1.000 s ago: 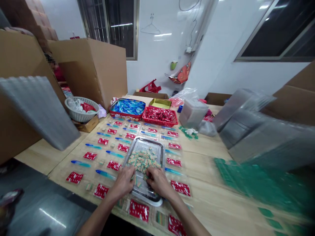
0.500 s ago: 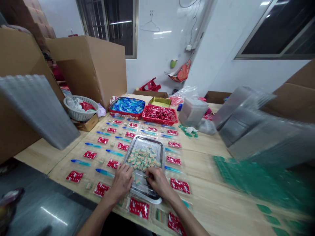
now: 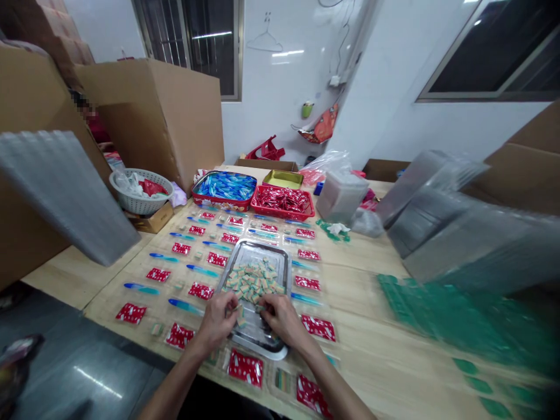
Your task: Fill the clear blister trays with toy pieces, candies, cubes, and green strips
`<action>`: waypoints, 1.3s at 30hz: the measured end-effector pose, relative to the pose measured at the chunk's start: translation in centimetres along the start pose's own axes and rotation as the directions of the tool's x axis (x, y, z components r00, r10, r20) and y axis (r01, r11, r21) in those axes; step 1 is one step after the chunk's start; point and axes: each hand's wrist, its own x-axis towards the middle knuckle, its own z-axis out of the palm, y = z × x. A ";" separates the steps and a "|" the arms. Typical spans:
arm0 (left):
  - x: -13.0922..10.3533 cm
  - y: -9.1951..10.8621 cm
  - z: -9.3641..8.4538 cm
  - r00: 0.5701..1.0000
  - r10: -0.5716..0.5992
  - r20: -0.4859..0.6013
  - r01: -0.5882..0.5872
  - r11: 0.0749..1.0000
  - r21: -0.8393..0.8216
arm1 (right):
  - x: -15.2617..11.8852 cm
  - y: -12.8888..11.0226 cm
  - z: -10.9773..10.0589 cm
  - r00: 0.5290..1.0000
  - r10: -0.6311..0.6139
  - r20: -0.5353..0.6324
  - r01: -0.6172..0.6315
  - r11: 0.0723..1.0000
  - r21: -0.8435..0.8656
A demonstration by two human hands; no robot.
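Observation:
A metal tray [image 3: 286, 265] lies in front of me with a heap of small striped blocks [image 3: 255, 280] in tan, green and orange. My left hand [image 3: 217, 319] is over the tray's left edge, thumb and fingertips closed on one striped block. Across from it, my right hand [image 3: 283, 319] is closed in a pinch at the near side of the heap; its fingers hide what they hold, if anything. Around the tray, clear plastic trays hold blue pens [image 3: 185, 305], red polka-dot packets [image 3: 245, 367] and striped blocks.
Behind the rows stand a tin of blue pens [image 3: 225, 203] and a red basket [image 3: 283, 213] of red packets. Stacked clear plastic trays [image 3: 441, 227] and green plastic pieces [image 3: 450, 315] are on the right. At left are a white colander [image 3: 142, 204] and a cardboard box [image 3: 192, 116].
My left hand has lifted slightly and now shows a striped block at its fingertips. My right hand stays closed near the heap, shifted only slightly.

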 end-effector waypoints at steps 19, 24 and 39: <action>0.5 1.6 4.1 0.991 0.065 0.115 -0.073 0.995 0.067 | -1.2 -1.3 -0.5 0.987 -0.116 0.113 0.122 0.992 -0.045; 0.5 2.1 3.7 0.993 0.037 0.111 -0.038 0.999 0.007 | -1.3 -1.1 0.5 0.988 -0.150 0.042 0.155 0.977 -0.146; 1.3 1.4 4.6 0.995 -0.005 0.102 0.010 0.999 -0.050 | -1.2 -0.1 0.6 0.998 -0.047 0.030 0.047 0.999 -0.005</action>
